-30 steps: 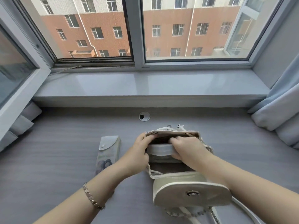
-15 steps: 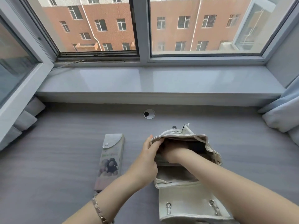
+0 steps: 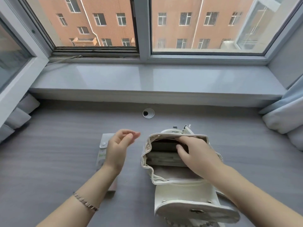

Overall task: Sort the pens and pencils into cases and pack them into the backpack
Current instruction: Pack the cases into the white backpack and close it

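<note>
While the one cream backpack (image 3: 182, 190) lies on the grey desk (image 3: 49, 161) with its mouth open, two cases show: one (image 3: 165, 158) sits inside the mouth, just below the right hand's (image 3: 195, 153) fingertips, and the other (image 3: 103, 151) lies flat on the desk under and behind the left hand (image 3: 118, 149). Right fingers reach over the far rim of the opening, thumb spread toward the packed case, gripping nothing that can be made out. Left fingers are loosely curled and slightly apart, empty, hovering clear of the backpack's near side. One chain bracelet (image 3: 86, 202) circles the left wrist. Beyond the fingertips, one round cable grommet (image 3: 148, 113) sits before the windowsill (image 3: 147, 79)
</note>
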A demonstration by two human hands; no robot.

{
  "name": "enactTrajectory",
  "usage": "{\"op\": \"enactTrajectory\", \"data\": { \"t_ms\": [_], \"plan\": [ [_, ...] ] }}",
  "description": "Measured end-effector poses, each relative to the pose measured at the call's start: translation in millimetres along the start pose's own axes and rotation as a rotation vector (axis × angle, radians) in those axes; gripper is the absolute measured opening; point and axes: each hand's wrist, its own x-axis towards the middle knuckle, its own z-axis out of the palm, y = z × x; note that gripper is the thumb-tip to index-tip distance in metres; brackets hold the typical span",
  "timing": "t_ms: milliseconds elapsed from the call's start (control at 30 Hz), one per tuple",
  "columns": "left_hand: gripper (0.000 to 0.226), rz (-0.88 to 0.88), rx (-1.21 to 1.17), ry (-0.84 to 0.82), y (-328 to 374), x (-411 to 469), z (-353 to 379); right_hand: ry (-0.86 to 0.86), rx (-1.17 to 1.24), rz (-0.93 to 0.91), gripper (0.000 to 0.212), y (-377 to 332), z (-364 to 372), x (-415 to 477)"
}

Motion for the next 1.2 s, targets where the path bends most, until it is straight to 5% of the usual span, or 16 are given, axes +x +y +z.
{"op": "enactTrajectory", "data": {
  "t_ms": [33,100,167,233,367,567,700,833,1000,1100,1200],
  "plan": [
    [0.012,0.038,0.267,0.135,-13,6,-9,0.0,0.047,0.008,0.024,3,-2,-2],
    [0.06,-0.103,0.902,0.162,-42,11,-26,-0.003,0.132,0.025,0.022,8,-3,-3],
    [0.099,-0.394,1.147,0.114,-64,10,-38,0.014,0.148,0.045,0.023,11,-2,1],
    [0.105,-0.511,1.116,0.104,-76,6,-45,0.017,0.164,0.073,0.024,13,-3,4],
    [0.09,-0.361,1.034,0.17,-63,-1,-47,0.034,0.132,0.083,0.023,20,-13,7],
    [0.075,0.321,0.906,0.129,35,-27,-19,-0.143,0.166,0.147,0.027,25,-37,22],
    [0.073,0.631,1.002,-0.244,83,-51,-8,-0.301,0.38,0.246,0.028,27,-45,31],
    [0.072,0.641,1.385,-0.569,82,-49,22,-0.292,0.512,0.283,0.037,29,-49,33],
    [0.059,0.697,1.599,-0.606,64,-33,39,0.094,0.441,0.144,0.034,44,-51,14],
    [0.059,0.712,1.552,-0.647,57,-34,51,0.14,0.263,0.105,0.022,59,-43,3],
    [0.059,0.745,1.54,-0.677,56,-31,60,0.125,0.359,0.133,0.023,72,-33,-8]
  ]
}}
